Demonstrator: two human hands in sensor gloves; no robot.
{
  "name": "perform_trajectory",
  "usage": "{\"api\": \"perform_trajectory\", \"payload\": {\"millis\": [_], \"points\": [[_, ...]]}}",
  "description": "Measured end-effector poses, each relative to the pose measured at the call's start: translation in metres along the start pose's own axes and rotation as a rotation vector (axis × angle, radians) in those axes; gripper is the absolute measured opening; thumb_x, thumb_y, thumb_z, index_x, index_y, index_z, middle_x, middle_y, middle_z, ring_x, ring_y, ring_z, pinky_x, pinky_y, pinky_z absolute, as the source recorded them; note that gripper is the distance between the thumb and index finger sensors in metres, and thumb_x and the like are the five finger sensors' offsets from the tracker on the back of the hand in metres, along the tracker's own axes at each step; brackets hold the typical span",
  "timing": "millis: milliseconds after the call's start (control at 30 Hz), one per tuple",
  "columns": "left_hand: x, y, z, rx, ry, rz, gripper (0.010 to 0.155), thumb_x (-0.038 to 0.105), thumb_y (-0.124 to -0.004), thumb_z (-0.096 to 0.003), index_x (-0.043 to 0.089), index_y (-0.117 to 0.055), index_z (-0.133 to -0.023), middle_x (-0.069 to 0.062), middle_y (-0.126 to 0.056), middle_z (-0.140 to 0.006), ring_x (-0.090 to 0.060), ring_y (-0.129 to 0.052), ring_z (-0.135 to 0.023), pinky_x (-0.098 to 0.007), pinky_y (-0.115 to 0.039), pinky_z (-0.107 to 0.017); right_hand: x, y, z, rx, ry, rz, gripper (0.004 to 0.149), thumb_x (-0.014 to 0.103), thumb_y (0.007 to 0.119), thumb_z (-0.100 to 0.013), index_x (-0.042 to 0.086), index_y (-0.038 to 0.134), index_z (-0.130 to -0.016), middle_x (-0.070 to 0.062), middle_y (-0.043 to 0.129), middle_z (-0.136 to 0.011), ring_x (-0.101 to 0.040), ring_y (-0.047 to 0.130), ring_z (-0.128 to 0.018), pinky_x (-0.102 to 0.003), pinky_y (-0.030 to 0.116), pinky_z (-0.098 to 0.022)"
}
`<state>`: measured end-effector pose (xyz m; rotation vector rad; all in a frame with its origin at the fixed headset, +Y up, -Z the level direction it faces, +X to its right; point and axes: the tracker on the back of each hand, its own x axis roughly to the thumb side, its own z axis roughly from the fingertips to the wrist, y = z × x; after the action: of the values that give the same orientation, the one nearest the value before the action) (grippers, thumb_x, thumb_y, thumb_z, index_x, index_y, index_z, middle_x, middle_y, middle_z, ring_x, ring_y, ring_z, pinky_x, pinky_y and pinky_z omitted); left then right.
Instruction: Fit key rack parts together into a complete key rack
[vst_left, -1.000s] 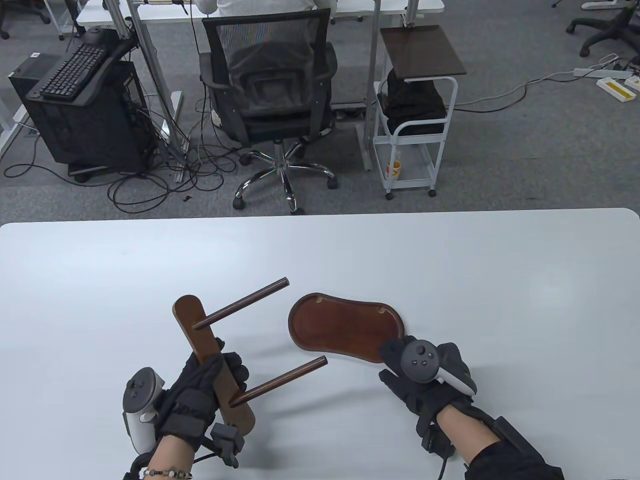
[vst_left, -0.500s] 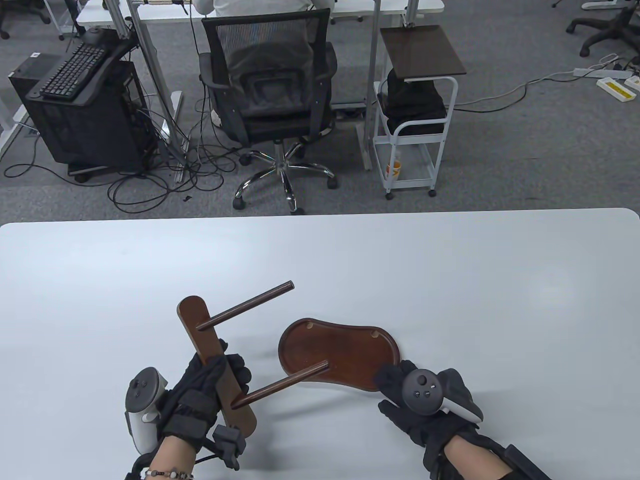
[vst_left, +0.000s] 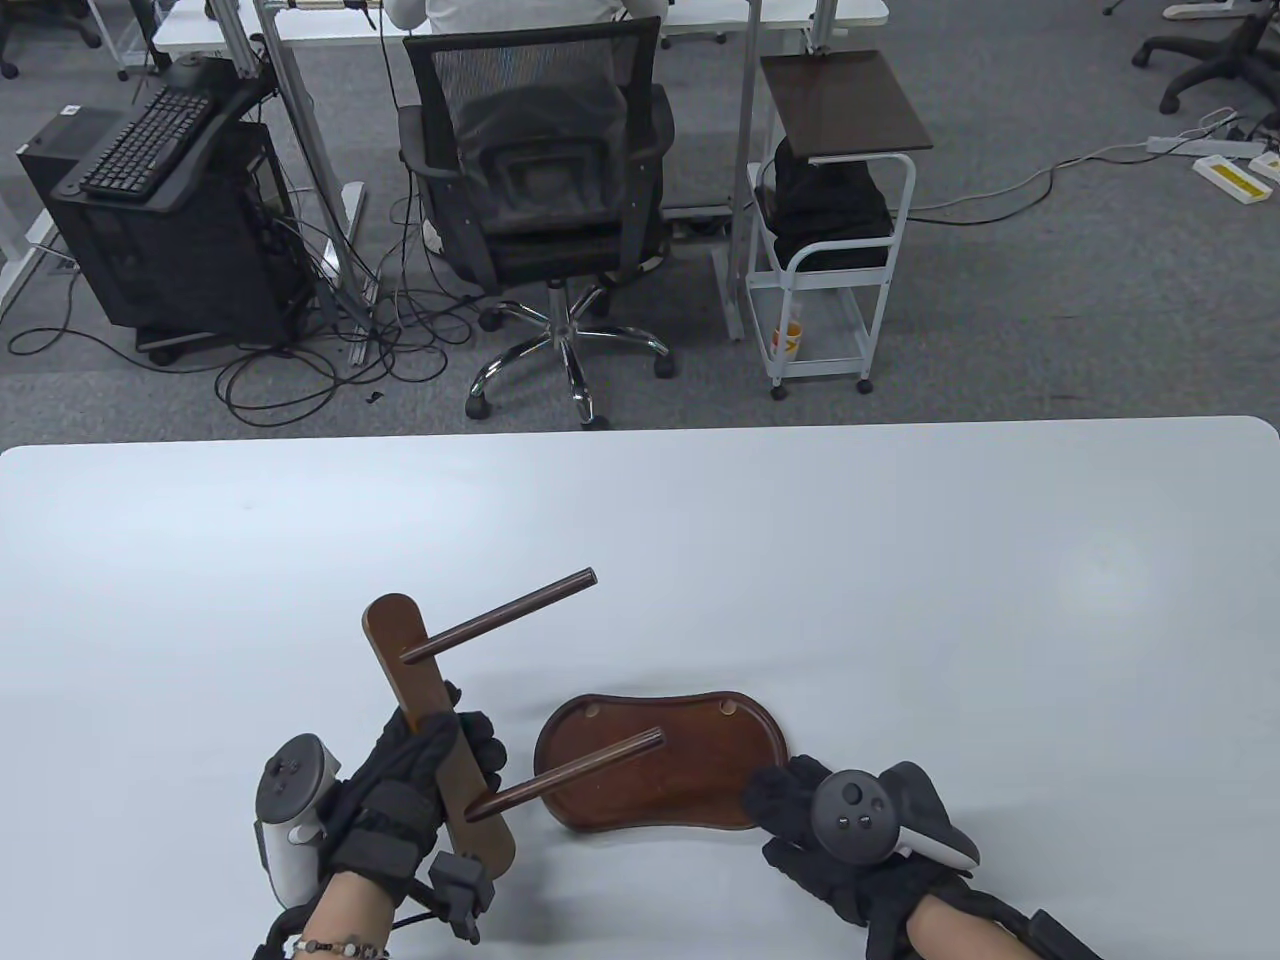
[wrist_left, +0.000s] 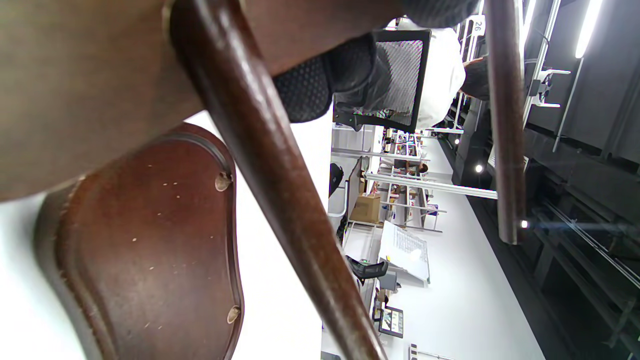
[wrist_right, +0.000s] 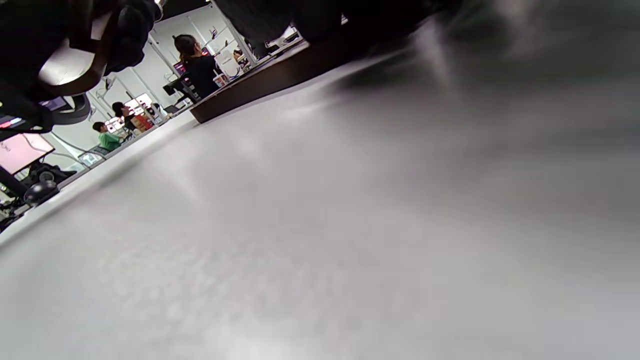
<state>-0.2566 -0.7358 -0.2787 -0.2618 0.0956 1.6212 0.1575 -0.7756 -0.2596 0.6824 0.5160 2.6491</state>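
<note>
My left hand (vst_left: 425, 765) grips a brown wooden bar (vst_left: 400, 650) with two dark rods: the far rod (vst_left: 500, 614) and the near rod (vst_left: 570, 772), both pointing up and right. The near rod's tip hangs over a dark wooden tray base (vst_left: 690, 765) lying on the white table (vst_left: 800, 560). My right hand (vst_left: 800, 810) holds the tray's right end. In the left wrist view the tray (wrist_left: 140, 250) shows two small holes beside the near rod (wrist_left: 280, 200); the far rod (wrist_left: 505, 125) is at right. In the right wrist view the tray edge (wrist_right: 270, 80) lies on the table.
Beyond the table's far edge stand an office chair (vst_left: 540, 190), a white cart (vst_left: 835, 220) and a computer tower with keyboard (vst_left: 150, 200) on grey carpet.
My right hand has drawn the tray toward me and to the left, under the near rod's tip. My left hand with the bar and rods has shifted slightly right.
</note>
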Motion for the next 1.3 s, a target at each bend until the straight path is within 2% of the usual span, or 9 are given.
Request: {"api": "perform_trajectory", "payload": {"millis": [500,633,833,1000,1067,1100,1300], "points": [[-0.003,-0.003,-0.001,-0.008,0.019,-0.019,0.058,0.039,-0.063,-0.0612,0.017,-0.042,-0.111,-0.006,-0.077,-0.100,-0.028,-0.092,-0.084,-0.051,-0.081,-0.062,0.005,-0.002,0.003,0.036,-0.025,-0.009,0.051,0.040,0.063,-0.057,0.024,0.059,-0.106,-0.002,0.046,-0.118,-0.044,0.042,-0.104,-0.070,0.037,-0.067],[-0.007,-0.006,-0.002,-0.026,0.038,0.000,0.061,0.039,-0.061,-0.0617,0.019,-0.035,-0.113,-0.006,-0.075,-0.102,-0.028,-0.091,-0.086,-0.051,-0.081,-0.063,0.004,-0.009,0.004,0.096,-0.042,-0.048,0.054,0.043,0.064,-0.057,0.025,0.057,-0.108,-0.002,0.043,-0.120,-0.050,0.034,-0.104,-0.075,0.037,-0.065],[-0.009,-0.014,-0.003,-0.044,-0.003,0.037,0.065,0.041,-0.060,-0.0621,0.021,-0.027,-0.114,-0.005,-0.072,-0.105,-0.028,-0.089,-0.089,-0.050,-0.081,-0.064,0.014,-0.024,0.008,-0.079,-0.114,-0.071,0.059,0.044,0.065,-0.057,0.022,0.053,-0.110,-0.008,0.046,-0.119,-0.052,0.036,-0.103,-0.076,0.041,-0.064],[-0.005,-0.027,-0.007,-0.035,-0.062,0.095,0.065,0.041,-0.059,-0.0626,0.022,-0.023,-0.114,-0.005,-0.069,-0.108,-0.028,-0.086,-0.093,-0.050,-0.080,-0.066,0.037,-0.036,0.008,-0.261,-0.276,-0.085,0.063,0.043,0.068,-0.056,0.023,0.047,-0.111,-0.008,0.042,-0.120,-0.051,0.045,-0.103,-0.075,0.047,-0.063],[0.001,-0.035,-0.007,-0.011,-0.088,0.109,0.066,0.041,-0.058,-0.0626,0.021,-0.022,-0.114,-0.006,-0.067,-0.108,-0.028,-0.086,-0.094,-0.050,-0.080,-0.066,0.047,-0.041,0.007,-0.303,-0.323,-0.087,0.065,0.043,0.069,-0.055,0.023,0.043,-0.112,-0.007,0.039,-0.120,-0.050,0.046,-0.103,-0.075,0.049,-0.063],[0.004,-0.039,-0.007,-0.008,-0.094,0.111,0.066,0.042,-0.059,-0.0621,0.022,-0.022,-0.114,-0.006,-0.068,-0.108,-0.028,-0.086,-0.094,-0.051,-0.081,-0.065,0.052,-0.043,0.007,-0.327,-0.343,-0.088,0.067,0.044,0.070,-0.055,0.024,0.041,-0.112,-0.005,0.032,-0.122,-0.050,0.044,-0.103,-0.075,0.048,-0.063],[0.021,-0.070,-0.018,-0.038,-0.125,0.238,0.067,0.042,-0.056,-0.0636,0.021,-0.015,-0.113,-0.006,-0.060,-0.112,-0.028,-0.080,-0.099,-0.051,-0.078,-0.069,0.082,-0.057,-0.003,-0.410,-0.427,0.000,0.075,0.045,0.073,-0.053,0.028,0.028,-0.111,-0.001,0.021,-0.121,-0.050,0.041,-0.105,-0.075,0.047,-0.064]]}}
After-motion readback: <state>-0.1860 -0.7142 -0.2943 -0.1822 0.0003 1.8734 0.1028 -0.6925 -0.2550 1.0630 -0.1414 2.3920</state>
